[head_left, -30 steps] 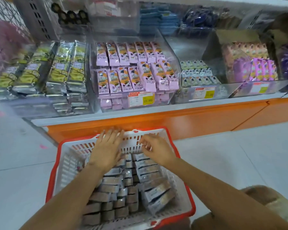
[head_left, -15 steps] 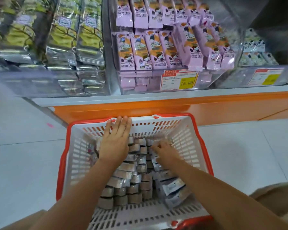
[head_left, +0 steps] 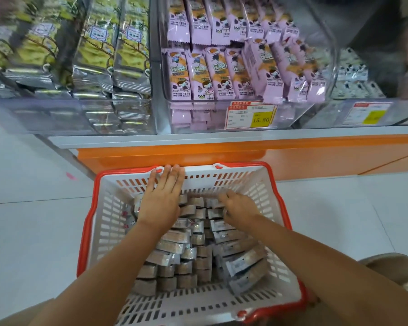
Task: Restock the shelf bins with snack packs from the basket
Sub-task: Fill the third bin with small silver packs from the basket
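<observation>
Now both hands are sinking deeper into the basket (head_left: 108,231) than a moment ago: the left hand (head_left: 161,203) is lying flat, fingers straight, over the snack packs (head_left: 174,250) with its fingertips at the far rim, while the right hand (head_left: 242,209) is dropping from that rim onto the packs, whether pinching one I cannot tell. Nothing is lifting toward the shelf bins (head_left: 205,116) yet, so picking is only beginning

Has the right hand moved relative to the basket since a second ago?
Yes. The right hand was up against the far wall of the basket; it has come down off that wall onto the snack packs, nearer the person.
</observation>
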